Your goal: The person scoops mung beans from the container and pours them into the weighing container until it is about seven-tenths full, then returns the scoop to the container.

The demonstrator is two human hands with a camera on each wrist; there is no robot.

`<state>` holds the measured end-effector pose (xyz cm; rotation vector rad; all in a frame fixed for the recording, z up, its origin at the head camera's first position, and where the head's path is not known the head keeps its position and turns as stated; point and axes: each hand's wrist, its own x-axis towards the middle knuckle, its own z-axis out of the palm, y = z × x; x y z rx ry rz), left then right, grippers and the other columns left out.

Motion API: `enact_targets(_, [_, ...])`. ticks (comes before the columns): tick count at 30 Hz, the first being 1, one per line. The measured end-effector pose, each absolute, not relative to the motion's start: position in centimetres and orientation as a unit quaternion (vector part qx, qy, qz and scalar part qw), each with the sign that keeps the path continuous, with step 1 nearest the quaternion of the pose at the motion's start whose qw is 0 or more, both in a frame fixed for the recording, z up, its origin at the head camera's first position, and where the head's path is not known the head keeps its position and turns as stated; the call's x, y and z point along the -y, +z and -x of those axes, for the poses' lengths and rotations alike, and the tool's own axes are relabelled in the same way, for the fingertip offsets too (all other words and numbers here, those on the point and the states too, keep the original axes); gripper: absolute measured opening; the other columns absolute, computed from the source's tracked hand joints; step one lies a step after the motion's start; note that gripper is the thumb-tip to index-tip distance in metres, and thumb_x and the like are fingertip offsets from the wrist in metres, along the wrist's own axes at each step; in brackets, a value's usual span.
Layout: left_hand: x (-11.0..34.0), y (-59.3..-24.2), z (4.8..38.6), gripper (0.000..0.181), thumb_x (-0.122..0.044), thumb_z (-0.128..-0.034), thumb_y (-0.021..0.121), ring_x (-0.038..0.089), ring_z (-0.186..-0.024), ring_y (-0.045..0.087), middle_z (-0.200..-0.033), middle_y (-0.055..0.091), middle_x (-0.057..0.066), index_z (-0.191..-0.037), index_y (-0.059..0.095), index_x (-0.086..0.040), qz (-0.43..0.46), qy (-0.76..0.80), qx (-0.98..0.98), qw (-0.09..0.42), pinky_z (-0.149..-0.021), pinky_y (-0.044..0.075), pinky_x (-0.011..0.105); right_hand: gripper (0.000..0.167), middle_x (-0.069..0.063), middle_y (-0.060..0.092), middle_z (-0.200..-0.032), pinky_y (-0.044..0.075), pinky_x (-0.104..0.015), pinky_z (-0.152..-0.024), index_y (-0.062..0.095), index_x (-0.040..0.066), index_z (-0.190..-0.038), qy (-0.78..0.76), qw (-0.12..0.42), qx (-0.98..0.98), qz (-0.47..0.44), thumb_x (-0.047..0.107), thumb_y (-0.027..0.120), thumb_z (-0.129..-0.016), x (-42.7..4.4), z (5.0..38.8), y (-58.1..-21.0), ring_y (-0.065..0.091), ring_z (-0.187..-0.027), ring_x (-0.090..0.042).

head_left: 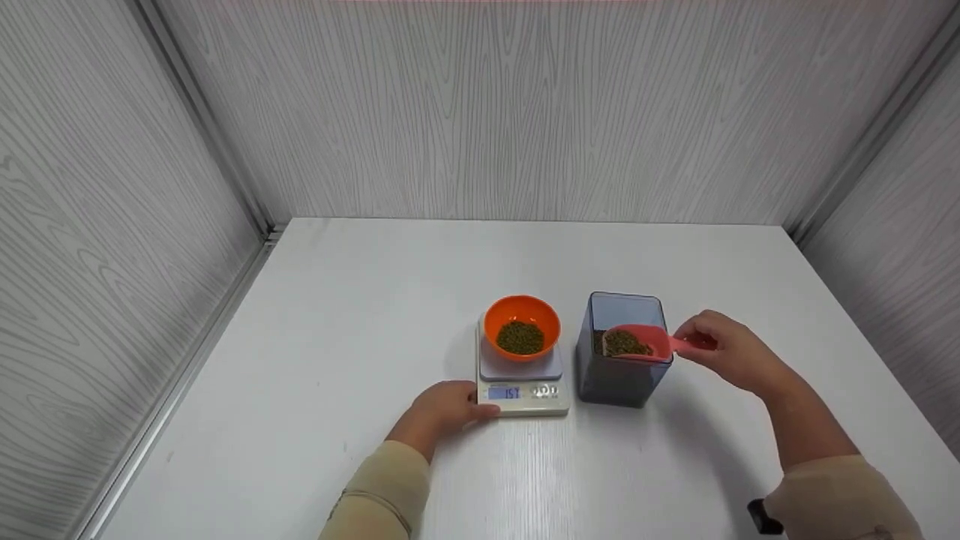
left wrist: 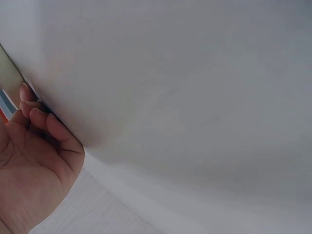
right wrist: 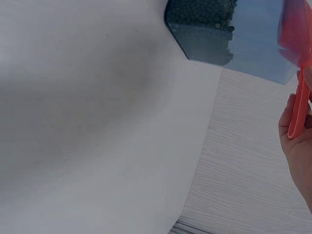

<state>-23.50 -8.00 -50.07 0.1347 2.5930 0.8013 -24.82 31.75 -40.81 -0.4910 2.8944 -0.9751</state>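
Observation:
An orange bowl (head_left: 529, 306) holding small green beans (head_left: 520, 338) stands on a white digital kitchen scale (head_left: 525, 409), whose display is lit. My left hand (head_left: 448, 407) grips the scale's lower left corner, the thumb along its front edge; the left wrist view shows the fingers curled against the side. To the right of the scale is a tall translucent grey-blue container (head_left: 616, 382), with more beans (right wrist: 200, 12) visible through its wall. My right hand (head_left: 726, 351) holds a red scoop (head_left: 659, 341) by its handle. Beans fill the scoop, which sits level at the container's open top.
The white tabletop (head_left: 337, 337) extends around these things. Grey wood-grain panels rise behind it (head_left: 495, 112) and at the left (head_left: 75, 225) and right (head_left: 892, 172). Between the scale and the container lies a narrow gap.

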Motion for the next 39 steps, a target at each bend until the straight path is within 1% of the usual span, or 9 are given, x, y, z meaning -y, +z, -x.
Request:
enact_targets(8, [8.0, -50.0, 23.4, 0.039, -0.056, -0.0762, 0.063, 0.019, -0.083, 0.049, -0.089, 0.058, -0.002, -0.094, 0.062, -0.021, -0.04, 0.289, -0.932, 0.214, -0.088, 0.04, 0.042, 0.021, -0.006, 0.053, -0.101, 0.047, -0.024, -0.069, 0.06, 0.013, -0.102, -0.355, 0.035, -0.923, 0.142, 0.025, 0.065, -0.085, -31.7, 24.6, -41.3, 0.048, -0.089, -0.023])
enact_targets(17, [8.0, -50.1, 23.4, 0.04, -0.054, -0.0766, 0.063, 0.018, -0.085, 0.049, -0.093, 0.059, -0.003, -0.099, 0.064, -0.021, -0.046, 0.295, -0.931, 0.212, -0.09, 0.039, 0.041, 0.022, -0.008, 0.055, -0.1, 0.047, -0.024, -0.071, 0.057, 0.01, -0.107, -0.387, 0.053, -0.912, 0.125, 0.019, 0.062, -0.087, -31.7, 24.6, -41.9, 0.049, -0.087, -0.024])
enact_targets(22, [8.0, -50.0, 23.5, 0.043, -0.055, -0.077, 0.063, 0.019, -0.085, 0.049, -0.094, 0.059, -0.002, -0.101, 0.063, -0.02, -0.052, 0.286, -0.934, 0.21, -0.091, 0.039, 0.041, 0.022, -0.008, 0.055, -0.099, 0.047, -0.025, -0.071, 0.057, 0.011, -0.107, -0.387, 0.05, -0.913, 0.119, 0.022, 0.061, -0.088, -31.8, 24.7, -42.1, 0.049, -0.087, -0.024])
enact_targets(27, [7.9, -50.0, 23.5, 0.045, -0.055, -0.0765, 0.063, 0.02, -0.086, 0.049, -0.094, 0.058, -0.002, -0.103, 0.062, -0.019, -0.04, 0.281, -0.933, 0.219, -0.091, 0.039, 0.042, 0.022, -0.006, 0.054, -0.099, 0.048, -0.025, -0.071, 0.059, 0.013, -0.105, -0.375, 0.045, -0.918, 0.12, 0.026, 0.062, -0.087, -31.8, 24.6, -41.8, 0.049, -0.087, -0.024])
enact_targets(32, [7.8, -50.0, 23.4, 0.045, -0.056, -0.0761, 0.063, 0.02, -0.088, 0.049, -0.096, 0.058, -0.002, -0.104, 0.062, -0.02, -0.033, 0.284, -0.932, 0.221, -0.093, 0.038, 0.043, 0.021, -0.007, 0.054, -0.098, 0.047, -0.023, -0.07, 0.06, 0.012, -0.104, -0.367, 0.029, -0.921, 0.126, 0.025, 0.062, -0.088, -31.5, 24.6, -41.2, 0.049, -0.086, -0.023])
enact_targets(39, [7.9, -50.1, 23.5, 0.044, -0.055, -0.0757, 0.064, 0.02, -0.088, 0.049, -0.095, 0.058, -0.002, -0.103, 0.063, -0.02, -0.03, 0.292, -0.93, 0.221, -0.094, 0.037, 0.044, 0.017, -0.004, 0.055, -0.096, 0.045, -0.02, -0.067, 0.062, 0.012, -0.101, -0.349, -0.034, -0.925, 0.144, 0.022, 0.062, -0.087, -30.4, 25.0, -40.1, 0.048, -0.084, -0.02])
